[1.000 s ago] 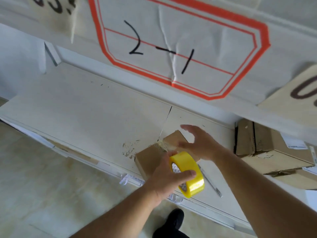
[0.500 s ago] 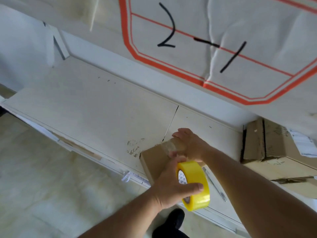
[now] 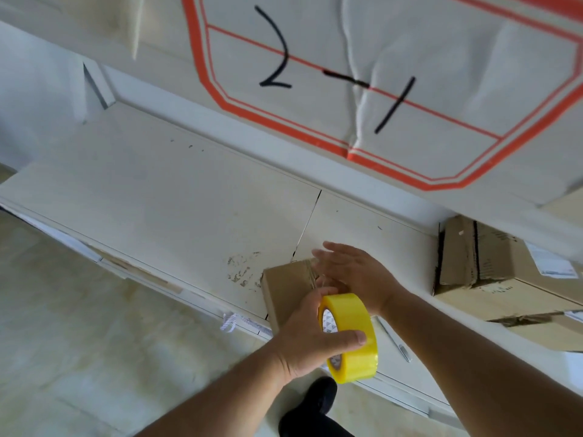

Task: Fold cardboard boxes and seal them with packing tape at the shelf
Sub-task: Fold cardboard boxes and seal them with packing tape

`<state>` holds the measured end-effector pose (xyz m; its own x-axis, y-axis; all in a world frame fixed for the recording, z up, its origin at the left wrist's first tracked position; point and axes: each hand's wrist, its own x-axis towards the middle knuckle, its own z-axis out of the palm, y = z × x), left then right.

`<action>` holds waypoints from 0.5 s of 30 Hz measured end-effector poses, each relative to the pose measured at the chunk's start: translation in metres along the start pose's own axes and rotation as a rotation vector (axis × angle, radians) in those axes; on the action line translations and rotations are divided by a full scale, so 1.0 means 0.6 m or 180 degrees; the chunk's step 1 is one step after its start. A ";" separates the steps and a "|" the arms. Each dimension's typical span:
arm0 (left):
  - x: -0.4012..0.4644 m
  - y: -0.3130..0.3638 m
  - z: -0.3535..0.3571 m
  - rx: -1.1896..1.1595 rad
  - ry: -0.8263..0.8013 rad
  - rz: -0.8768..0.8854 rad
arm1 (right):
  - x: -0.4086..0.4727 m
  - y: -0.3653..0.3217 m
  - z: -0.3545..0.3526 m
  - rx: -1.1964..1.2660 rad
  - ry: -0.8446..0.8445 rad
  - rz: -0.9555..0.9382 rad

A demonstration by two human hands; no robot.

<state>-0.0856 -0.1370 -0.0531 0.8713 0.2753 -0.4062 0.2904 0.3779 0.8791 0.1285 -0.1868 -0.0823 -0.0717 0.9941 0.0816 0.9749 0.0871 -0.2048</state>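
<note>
A small brown cardboard box [image 3: 285, 287] sits at the front edge of the white shelf [image 3: 164, 203], with clear tape across its top. My left hand [image 3: 310, 339] grips a yellow roll of packing tape [image 3: 350, 337] just in front of the box, thumb across the roll's outside. My right hand [image 3: 353, 275] lies flat with straight fingers over the far right part of the box top, hiding it.
Larger cardboard boxes [image 3: 492, 272] are stacked at the shelf's right end. A thin metal tool, perhaps a cutter [image 3: 396, 340], lies on the shelf behind the roll. A white sheet marked "2-1" in an orange frame [image 3: 362, 77] hangs above. A black shoe [image 3: 315, 405] stands on the tiled floor.
My right hand came down from above the box onto its top, then spread flat with fingers straightened. My left hand kept hold of the tape roll at the box's near side.
</note>
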 end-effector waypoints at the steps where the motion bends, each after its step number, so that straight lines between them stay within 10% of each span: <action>1: 0.000 0.001 0.001 0.0017 -0.0021 0.0000 | -0.003 0.005 0.002 -0.0024 -0.0116 -0.0013; 6: -0.007 0.008 0.002 0.0162 -0.0046 0.0004 | -0.006 0.006 -0.015 0.0182 -0.1129 0.0492; 15: 0.001 0.002 -0.009 -0.0162 0.0095 0.0018 | -0.056 -0.075 -0.011 0.2708 0.0202 0.2306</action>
<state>-0.0871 -0.1314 -0.0534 0.8605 0.3035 -0.4092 0.2643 0.4207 0.8678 0.0885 -0.2243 -0.0693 0.4891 0.8251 -0.2828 0.3188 -0.4709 -0.8225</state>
